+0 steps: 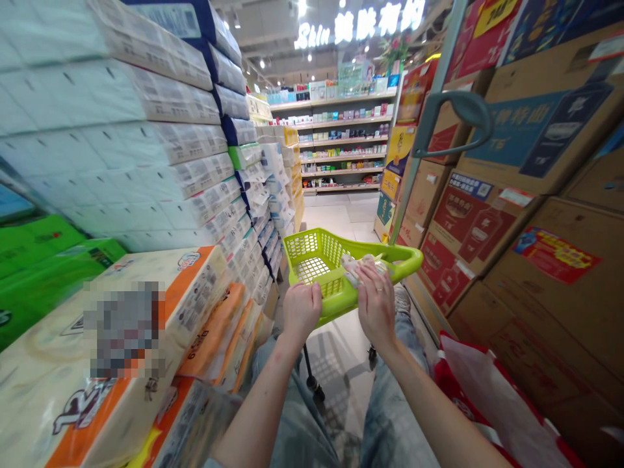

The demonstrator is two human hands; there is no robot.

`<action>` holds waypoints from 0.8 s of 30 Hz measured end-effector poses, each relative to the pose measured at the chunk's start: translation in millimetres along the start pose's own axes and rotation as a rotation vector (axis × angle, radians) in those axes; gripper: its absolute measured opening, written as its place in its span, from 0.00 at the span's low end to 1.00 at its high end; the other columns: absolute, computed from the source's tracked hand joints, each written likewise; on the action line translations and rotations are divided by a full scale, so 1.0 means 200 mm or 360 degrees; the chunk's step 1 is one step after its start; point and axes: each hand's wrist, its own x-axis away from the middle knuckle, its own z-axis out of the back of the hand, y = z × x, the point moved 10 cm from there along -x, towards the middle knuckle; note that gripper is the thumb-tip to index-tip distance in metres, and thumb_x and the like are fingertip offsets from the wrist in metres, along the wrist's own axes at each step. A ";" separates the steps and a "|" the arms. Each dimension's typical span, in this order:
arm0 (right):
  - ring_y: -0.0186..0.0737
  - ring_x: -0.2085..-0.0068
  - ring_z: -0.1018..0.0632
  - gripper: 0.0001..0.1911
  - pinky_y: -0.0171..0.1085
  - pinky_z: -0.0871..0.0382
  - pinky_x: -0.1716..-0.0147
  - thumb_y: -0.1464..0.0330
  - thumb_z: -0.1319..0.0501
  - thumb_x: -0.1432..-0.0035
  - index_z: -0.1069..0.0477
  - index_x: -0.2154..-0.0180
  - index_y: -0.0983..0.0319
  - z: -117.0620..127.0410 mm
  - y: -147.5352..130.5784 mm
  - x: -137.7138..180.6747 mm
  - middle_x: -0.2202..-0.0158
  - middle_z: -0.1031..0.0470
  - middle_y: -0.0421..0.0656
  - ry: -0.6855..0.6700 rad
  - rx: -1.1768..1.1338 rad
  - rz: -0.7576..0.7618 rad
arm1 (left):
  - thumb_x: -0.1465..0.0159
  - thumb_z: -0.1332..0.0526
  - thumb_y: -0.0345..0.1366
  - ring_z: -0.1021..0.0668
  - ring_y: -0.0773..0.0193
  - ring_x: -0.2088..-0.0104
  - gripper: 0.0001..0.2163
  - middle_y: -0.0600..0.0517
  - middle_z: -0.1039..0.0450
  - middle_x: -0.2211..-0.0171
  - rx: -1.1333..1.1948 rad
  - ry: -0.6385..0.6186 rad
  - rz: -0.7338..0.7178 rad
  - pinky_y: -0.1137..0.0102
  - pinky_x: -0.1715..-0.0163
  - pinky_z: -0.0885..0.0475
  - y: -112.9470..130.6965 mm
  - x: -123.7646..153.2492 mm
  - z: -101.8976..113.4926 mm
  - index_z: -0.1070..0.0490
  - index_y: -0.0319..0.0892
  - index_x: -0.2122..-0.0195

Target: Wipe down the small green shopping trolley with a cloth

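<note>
A lime-green plastic shopping cart [337,304] stands right in front of me, its mesh basket holding nothing that I can see. My left hand [301,308] is closed in a fist around the near left of its rim. On the right side of the rim, my right hand [377,304] presses a crumpled white cloth [351,266], fingers bent over it. Part of the cloth is hidden beneath the fingers. Below the basket, thin dark legs end in black casters [316,390].
Tissue packs [185,156] are stacked high on the left, with orange-and-cream packs [195,318] nearer. Cardboard cartons [507,305] and a grey-blue pole handle [453,117] line the right. A red bag [453,351] lies low right. Shelves [341,136] stand beyond the tiled aisle.
</note>
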 end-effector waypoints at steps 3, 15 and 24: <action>0.45 0.39 0.38 0.20 0.54 0.52 0.38 0.70 0.53 0.36 0.38 0.44 0.61 0.00 -0.04 0.05 0.44 0.33 0.49 -0.0024 0.0042 0.0013 | 0.33 0.56 0.35 0.25 0.63 0.73 0.24 0.47 0.26 0.78 0.0039 0.0010 -0.0035 0.66 0.60 0.35 0.03 0.01 -0.01 0.26 0.40 0.79; 0.47 0.47 0.29 0.17 0.53 0.46 0.42 0.67 0.55 0.37 0.28 0.58 0.63 -0.05 0.31 -0.22 0.53 0.25 0.50 -0.0288 0.0192 -0.0090 | 0.32 0.57 0.37 0.25 0.63 0.64 0.20 0.49 0.24 0.69 0.0542 -0.0189 -0.0490 0.68 0.59 0.33 0.23 0.08 -0.05 0.25 0.42 0.67; 0.43 0.43 0.32 0.19 0.50 0.49 0.39 0.66 0.54 0.36 0.29 0.52 0.60 -0.04 0.33 -0.20 0.49 0.27 0.45 -0.0364 -0.0037 0.0024 | 0.32 0.60 0.35 0.28 0.61 0.61 0.20 0.49 0.28 0.67 0.0730 0.0005 -0.0259 0.62 0.53 0.35 0.11 0.05 -0.11 0.29 0.41 0.65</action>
